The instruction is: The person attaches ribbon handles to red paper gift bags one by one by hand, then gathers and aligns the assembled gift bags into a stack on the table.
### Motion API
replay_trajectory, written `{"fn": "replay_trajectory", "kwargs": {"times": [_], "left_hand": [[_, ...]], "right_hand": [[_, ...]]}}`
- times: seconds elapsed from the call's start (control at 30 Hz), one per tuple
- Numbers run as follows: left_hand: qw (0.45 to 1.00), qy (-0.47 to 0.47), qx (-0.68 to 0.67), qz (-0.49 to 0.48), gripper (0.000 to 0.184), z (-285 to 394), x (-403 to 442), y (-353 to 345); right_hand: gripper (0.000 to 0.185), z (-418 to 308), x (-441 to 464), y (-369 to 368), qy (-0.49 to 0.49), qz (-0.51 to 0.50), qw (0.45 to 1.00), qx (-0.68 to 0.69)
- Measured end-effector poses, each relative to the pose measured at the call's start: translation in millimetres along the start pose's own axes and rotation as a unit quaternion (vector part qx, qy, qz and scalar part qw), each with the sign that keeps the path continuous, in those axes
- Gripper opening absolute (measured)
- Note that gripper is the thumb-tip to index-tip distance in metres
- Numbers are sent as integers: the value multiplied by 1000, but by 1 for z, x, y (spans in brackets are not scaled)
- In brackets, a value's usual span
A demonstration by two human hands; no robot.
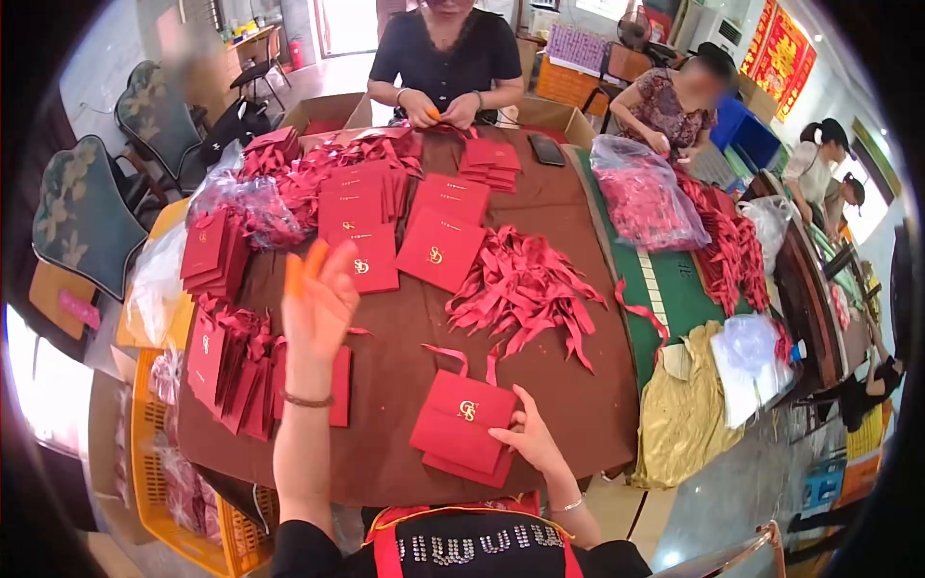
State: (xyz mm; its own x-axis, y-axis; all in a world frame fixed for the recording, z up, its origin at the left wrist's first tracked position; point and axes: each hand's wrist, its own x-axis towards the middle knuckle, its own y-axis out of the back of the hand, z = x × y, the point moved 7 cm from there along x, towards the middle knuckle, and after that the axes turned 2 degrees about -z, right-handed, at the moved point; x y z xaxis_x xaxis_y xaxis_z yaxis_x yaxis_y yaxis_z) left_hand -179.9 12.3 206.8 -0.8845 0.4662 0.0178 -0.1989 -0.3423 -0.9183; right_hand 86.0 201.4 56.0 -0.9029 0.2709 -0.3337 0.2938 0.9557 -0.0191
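Note:
My left hand (323, 303) is raised over the left part of the table, fingers stretched up and apart, with orange covers on some fingertips and nothing visible in it. My right hand (528, 435) grips the right edge of a flat red gift bag (448, 414) with a gold logo, thumb on top. Under it a second red piece shows at the lower edge. Beyond lie flat red bags (439, 249) and a heap of loose red ribbons (525, 289). Left of my left hand stand several red bags with ribbons (231, 376).
A brown cloth (390, 462) covers the table. Across it a person (445, 67) handles something small; another sits at the green table (621, 289) on the right. A phone (546, 149), plastic bags of ribbons (641, 193) and a yellow crate (159, 472) are around.

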Motion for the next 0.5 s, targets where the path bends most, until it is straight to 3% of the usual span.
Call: {"fn": "replay_trajectory", "kwargs": {"times": [0.03,0.1,0.13,0.2,0.27,0.47,0.5], "left_hand": [[1000,-1,-1,3,42,5,1,-8],[978,-15,59,-200,40,7,2,-46],[978,-13,60,-199,40,1,3,-41],[960,89,215,-153,37,-35,4,-6],[919,185,344,-57,35,-59,1,44],[877,166,450,22,32,-76,-12,98],[829,134,543,11,33,-81,-13,104]], "right_hand": [[92,1,-1,1,-15,-4,1000,12],[93,2,-1,5,-30,-5,999,25],[91,2,-2,6,-15,-5,999,42],[89,-3,-5,11,-7,-3,998,58],[81,-16,-12,19,-7,36,969,-246],[73,-1,2,8,22,10,965,-262],[71,0,7,4,32,-6,966,-256]]}}
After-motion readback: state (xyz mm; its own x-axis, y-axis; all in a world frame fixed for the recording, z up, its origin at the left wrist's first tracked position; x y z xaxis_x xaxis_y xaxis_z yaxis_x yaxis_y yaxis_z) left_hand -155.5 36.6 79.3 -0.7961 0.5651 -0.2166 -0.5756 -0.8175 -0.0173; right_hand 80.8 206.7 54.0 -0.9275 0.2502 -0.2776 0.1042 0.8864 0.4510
